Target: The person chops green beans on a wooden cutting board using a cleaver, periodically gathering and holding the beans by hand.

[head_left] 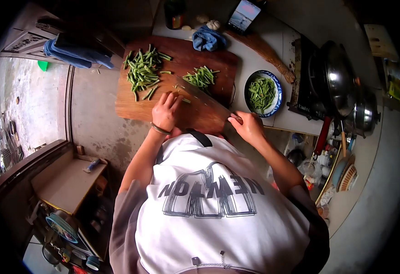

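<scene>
On the wooden cutting board (pixel 131 98) my left hand (pixel 165 112) has its fingers curled down beside the knife blade, over a small bit of green bean; what its fingertips hold is too small to tell. The handle of a broad knife (pixel 204 97) is in my right hand (pixel 248 125), and its blade reaches left across the board. A pile of long bean pieces (pixel 143 71) lies at the board's upper left. Behind the blade is a smaller pile of thinly cut beans (pixel 202 77). A blue-rimmed bowl (pixel 277 101) right of the board holds more cut beans.
A blue cloth (pixel 207 39) lies on the board's far edge, near garlic (pixel 213 24) and a phone (pixel 244 16). A wooden stick (pixel 261 50) lies behind the bowl. To the right stand a stove (pixel 303 86) and a dark wok (pixel 337 77).
</scene>
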A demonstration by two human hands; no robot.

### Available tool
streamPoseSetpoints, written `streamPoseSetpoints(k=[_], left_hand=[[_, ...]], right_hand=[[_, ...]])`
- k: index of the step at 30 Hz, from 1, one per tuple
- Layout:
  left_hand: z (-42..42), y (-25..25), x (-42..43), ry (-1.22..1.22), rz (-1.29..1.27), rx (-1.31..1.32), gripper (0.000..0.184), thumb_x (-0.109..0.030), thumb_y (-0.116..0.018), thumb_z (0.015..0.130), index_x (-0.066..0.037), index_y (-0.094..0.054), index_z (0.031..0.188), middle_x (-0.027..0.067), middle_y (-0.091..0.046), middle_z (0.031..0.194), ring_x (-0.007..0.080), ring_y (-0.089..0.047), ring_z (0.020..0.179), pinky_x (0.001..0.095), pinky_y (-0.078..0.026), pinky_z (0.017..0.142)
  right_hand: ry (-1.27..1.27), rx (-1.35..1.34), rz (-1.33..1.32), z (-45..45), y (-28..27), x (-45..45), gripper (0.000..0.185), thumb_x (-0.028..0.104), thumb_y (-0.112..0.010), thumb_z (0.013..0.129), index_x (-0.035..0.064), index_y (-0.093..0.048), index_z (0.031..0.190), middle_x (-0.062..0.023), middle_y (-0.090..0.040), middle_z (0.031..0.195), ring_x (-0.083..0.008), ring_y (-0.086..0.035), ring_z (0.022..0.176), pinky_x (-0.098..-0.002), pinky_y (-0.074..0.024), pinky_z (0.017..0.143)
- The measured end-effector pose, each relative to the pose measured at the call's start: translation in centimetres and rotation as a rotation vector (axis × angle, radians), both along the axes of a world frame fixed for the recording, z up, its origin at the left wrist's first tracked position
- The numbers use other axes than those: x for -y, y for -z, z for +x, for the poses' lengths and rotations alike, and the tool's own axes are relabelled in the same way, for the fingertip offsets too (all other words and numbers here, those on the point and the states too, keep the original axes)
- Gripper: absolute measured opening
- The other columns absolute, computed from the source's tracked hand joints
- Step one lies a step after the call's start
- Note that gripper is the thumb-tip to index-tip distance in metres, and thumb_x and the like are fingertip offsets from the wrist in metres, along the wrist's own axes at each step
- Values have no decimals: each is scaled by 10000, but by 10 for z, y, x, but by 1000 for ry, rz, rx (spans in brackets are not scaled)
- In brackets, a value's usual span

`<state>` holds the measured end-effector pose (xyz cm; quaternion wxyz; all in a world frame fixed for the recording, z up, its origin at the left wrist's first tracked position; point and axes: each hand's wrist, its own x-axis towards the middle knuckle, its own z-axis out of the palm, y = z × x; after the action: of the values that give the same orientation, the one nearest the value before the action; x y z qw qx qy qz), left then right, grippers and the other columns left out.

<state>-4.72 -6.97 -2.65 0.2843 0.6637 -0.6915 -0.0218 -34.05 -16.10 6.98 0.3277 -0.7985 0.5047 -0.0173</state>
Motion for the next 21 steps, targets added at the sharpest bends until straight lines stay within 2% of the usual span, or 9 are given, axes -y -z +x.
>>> streamPoseSetpoints(k=[2, 3, 5, 13, 21], left_hand=[[-9, 2, -2, -87, -96, -32, 280, -33, -675, 819, -88, -731, 1087, 55, -689, 1153, 262, -672, 1038, 365, -586, 813], [-15, 3, -2, -130, -126, -91, 240, -23, -694, 817, -90, -737, 1044, 59, -694, 1100, 273, -676, 1008, 375, -580, 806], [-19, 6, -4, -173, -103, -93, 221, -24, -700, 828, -86, -736, 1036, 62, -695, 1099, 281, -676, 1001, 377, -579, 805], [-31, 4, -4, -290, -138, -55, 252, -10, -695, 818, -107, -754, 1042, 48, -703, 1093, 300, -666, 1013, 385, -578, 811], [-34, 4, -1, -324, -168, -66, 314, 10, -681, 731, -109, -772, 1007, 35, -718, 1070, 285, -668, 988, 375, -583, 807]], right_hand=[[-17, 15, 4, 6, -9, 3, 315, 292, -750, 930, 12, -647, 829, -200, -626, 677, -415, -623, 622, -443, -471, 571], [-31, -2, 21, 7, -12, 4, 296, 283, -741, 936, 15, -652, 847, -209, -638, 696, -430, -636, 654, -467, -484, 589], [-63, -34, 53, 9, -16, 7, 258, 264, -722, 948, 22, -663, 883, -228, -661, 732, -461, -661, 718, -514, -512, 623], [-141, 0, 0, 7, -16, 12, 220, 245, -728, 943, 31, -688, 909, -216, -648, 686, -441, -658, 669, -494, -506, 580], [-253, -51, -60, 4, -29, 28, 181, 238, -729, 941, 58, -739, 950, -190, -686, 687, -401, -693, 660, -467, -548, 593]])
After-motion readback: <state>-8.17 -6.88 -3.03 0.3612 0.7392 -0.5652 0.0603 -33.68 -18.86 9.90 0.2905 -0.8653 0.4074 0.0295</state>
